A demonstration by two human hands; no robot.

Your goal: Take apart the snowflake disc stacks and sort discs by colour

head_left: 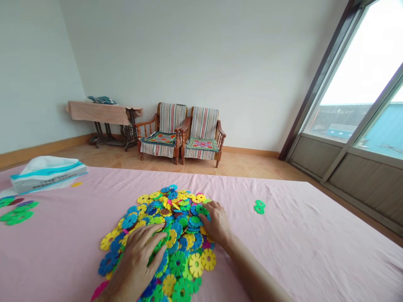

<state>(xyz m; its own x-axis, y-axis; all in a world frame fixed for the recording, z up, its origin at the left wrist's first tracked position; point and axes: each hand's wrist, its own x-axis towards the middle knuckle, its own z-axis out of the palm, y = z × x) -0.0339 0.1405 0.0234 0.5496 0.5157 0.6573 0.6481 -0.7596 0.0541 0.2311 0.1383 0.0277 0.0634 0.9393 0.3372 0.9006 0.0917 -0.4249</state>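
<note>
Both hands lie palm down on a heap of plastic snowflake discs (172, 221) in blue, green, yellow and pink, which sits on the near middle of the counter (299, 251) under a pink cloth. The left hand (138, 262) rests on the near left part of the heap, its fingers (154, 230) spread apart and laid flat over the discs, gripping nothing. The right hand (218, 224) sits on the heap's right edge, its fingers (206, 206) loosely apart and slightly bent, their tips touching the discs without closing on any.

A pair of green discs (260, 206) lies apart from the heap, to the right. At the far left, a small cluster of green and blue discs (17, 212) lies near the counter's edge, with a white and teal tissue pack (47, 173) just beyond it and a single yellow disc (76, 183) beside the pack. Across the room, two wooden armchairs (182, 134) with striped covers stand against the far wall, a cloth-draped sewing table (103, 113) to their left. A large window (362, 84) fills the right side.
</note>
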